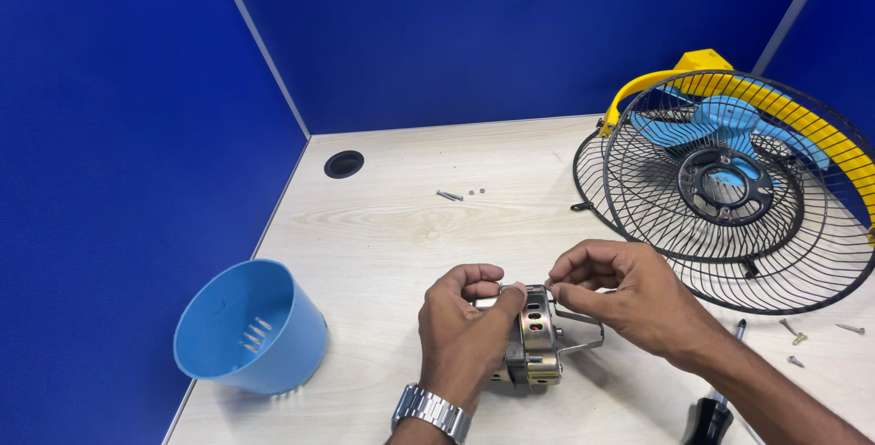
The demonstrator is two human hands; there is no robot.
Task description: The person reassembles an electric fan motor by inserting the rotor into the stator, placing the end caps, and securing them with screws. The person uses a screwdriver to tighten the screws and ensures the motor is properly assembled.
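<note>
On the pale wood-grain table (383, 245), near its front edge, the left hand (465, 336) closes its grip around a small metal fan motor with a slotted, brass-toned casing (538, 340), holding it just above the surface. The thumb lies across the top of the casing. A steel link wristwatch (433, 411) sits on that wrist.

The right hand (620, 295) meets the motor from the other side; its thumb and forefinger are pinched shut on a tiny piece at the casing's upper edge, too small to identify. A bent wire bracket (583, 331) sticks out from the motor beneath this hand.

To the left lies a light blue plastic cup-shaped housing (251, 327), tipped on its side. Behind the right hand rests a black wire fan guard (729, 190) with blue blades and a yellow frame. Loose screws (449, 195) lie mid-table, more screws (793, 331) sit at the right, and a black screwdriver handle (709, 419) is by the right forearm.
</note>
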